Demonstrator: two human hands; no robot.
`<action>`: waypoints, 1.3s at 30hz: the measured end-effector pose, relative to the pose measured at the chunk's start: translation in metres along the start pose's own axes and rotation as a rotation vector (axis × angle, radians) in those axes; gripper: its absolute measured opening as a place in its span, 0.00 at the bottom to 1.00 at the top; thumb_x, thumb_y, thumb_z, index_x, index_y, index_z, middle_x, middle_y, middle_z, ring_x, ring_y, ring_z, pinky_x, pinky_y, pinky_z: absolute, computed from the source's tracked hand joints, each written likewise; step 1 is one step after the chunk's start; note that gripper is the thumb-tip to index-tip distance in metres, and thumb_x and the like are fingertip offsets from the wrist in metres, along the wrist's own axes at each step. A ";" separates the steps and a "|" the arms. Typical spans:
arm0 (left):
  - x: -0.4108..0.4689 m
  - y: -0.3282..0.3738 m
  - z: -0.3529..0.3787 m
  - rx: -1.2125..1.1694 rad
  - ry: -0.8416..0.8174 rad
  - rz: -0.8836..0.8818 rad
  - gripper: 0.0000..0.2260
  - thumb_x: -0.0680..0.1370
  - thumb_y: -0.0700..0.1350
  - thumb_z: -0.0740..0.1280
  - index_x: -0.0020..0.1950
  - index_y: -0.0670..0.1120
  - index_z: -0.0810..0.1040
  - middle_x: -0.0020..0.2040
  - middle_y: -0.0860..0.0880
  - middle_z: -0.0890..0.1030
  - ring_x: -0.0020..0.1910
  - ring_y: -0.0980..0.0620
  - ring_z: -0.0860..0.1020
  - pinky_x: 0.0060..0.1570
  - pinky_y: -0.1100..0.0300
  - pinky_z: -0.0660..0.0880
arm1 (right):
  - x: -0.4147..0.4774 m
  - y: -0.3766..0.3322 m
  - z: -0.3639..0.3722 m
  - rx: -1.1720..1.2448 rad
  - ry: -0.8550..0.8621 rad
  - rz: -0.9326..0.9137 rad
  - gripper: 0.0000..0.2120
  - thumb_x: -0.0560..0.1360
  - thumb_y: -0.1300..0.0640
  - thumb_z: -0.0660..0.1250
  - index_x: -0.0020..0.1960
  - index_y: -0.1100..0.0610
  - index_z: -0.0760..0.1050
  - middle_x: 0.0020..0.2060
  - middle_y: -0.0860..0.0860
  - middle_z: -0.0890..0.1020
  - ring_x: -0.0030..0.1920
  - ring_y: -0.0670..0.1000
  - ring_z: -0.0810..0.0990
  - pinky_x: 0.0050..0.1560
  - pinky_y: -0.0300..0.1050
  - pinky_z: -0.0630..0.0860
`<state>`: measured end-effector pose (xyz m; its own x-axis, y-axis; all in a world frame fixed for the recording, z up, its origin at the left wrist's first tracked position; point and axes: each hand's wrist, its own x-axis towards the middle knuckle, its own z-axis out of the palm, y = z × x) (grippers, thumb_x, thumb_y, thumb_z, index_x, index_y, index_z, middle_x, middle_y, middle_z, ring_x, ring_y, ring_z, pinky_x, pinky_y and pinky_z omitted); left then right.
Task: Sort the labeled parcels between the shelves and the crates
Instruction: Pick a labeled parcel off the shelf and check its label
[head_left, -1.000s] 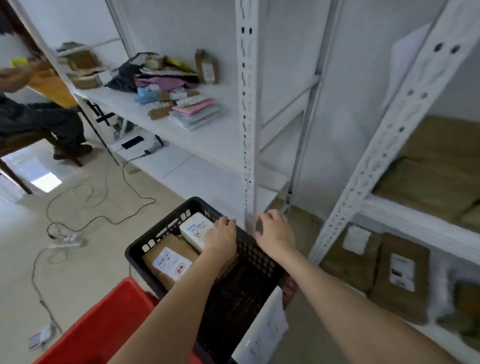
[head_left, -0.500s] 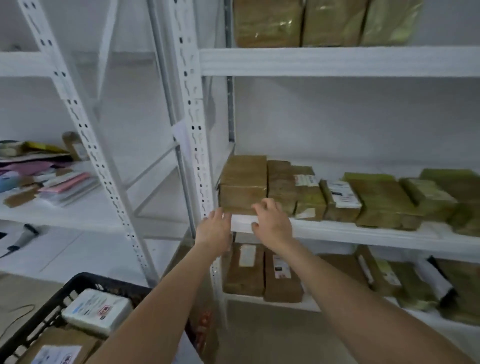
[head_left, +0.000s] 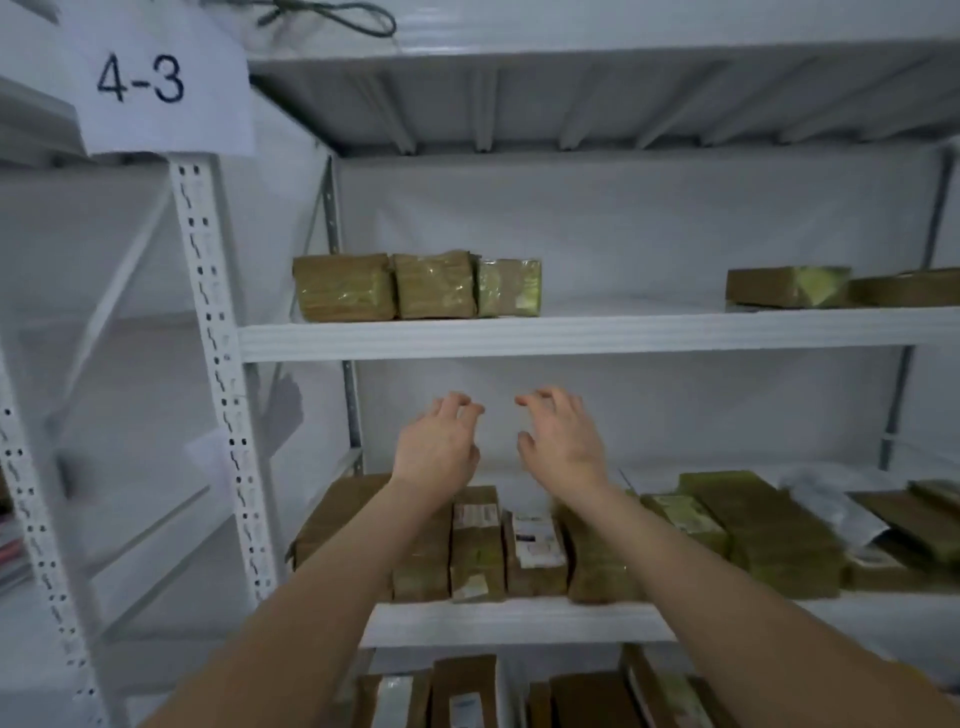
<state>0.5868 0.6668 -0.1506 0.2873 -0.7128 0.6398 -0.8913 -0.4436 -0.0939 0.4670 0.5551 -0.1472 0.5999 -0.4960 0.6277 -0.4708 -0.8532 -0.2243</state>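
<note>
Both my hands are raised in front of a white shelving unit. My left hand (head_left: 439, 447) and my right hand (head_left: 563, 444) hover side by side with fingers loosely curled, holding nothing. They are above the row of brown taped parcels (head_left: 480, 545) on the middle shelf (head_left: 519, 618), and below the upper shelf (head_left: 571, 335). Three brown parcels (head_left: 415, 286) stand at the left of that upper shelf, and two more parcels (head_left: 789, 287) lie at its right. No crate is in view.
A paper sign reading 4-3 (head_left: 156, 83) hangs on the white perforated upright (head_left: 218, 364) at the left. More labeled parcels (head_left: 467, 696) fill the shelf below. A grey mailer bag (head_left: 831, 499) lies among parcels at the right.
The view has swung from the black crate on the floor up to the shelves. My hands rose from the middle shelf's edge to above its parcels, still holding nothing.
</note>
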 end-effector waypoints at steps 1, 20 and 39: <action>0.015 0.001 -0.008 -0.010 0.049 0.003 0.21 0.77 0.44 0.61 0.71 0.48 0.67 0.67 0.49 0.68 0.62 0.48 0.71 0.47 0.53 0.75 | 0.015 0.002 -0.010 0.005 0.052 0.006 0.21 0.77 0.54 0.63 0.69 0.51 0.67 0.67 0.52 0.67 0.66 0.54 0.65 0.62 0.49 0.69; 0.211 0.005 -0.038 -0.537 0.289 -0.164 0.21 0.80 0.43 0.60 0.72 0.39 0.65 0.66 0.40 0.74 0.64 0.42 0.72 0.62 0.53 0.67 | 0.206 0.063 -0.057 0.132 0.018 0.171 0.25 0.71 0.46 0.71 0.64 0.43 0.65 0.51 0.50 0.78 0.51 0.55 0.76 0.45 0.46 0.71; 0.252 0.115 -0.049 -1.371 0.009 -0.402 0.26 0.72 0.47 0.71 0.68 0.49 0.68 0.50 0.53 0.78 0.44 0.57 0.77 0.42 0.61 0.74 | 0.173 0.151 -0.128 1.046 0.199 0.352 0.30 0.72 0.64 0.72 0.71 0.56 0.65 0.52 0.52 0.80 0.53 0.52 0.80 0.58 0.50 0.76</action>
<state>0.5399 0.4630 0.0373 0.5996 -0.6610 0.4512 -0.3815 0.2595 0.8872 0.4167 0.3613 0.0225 0.3827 -0.7817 0.4925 0.2372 -0.4320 -0.8701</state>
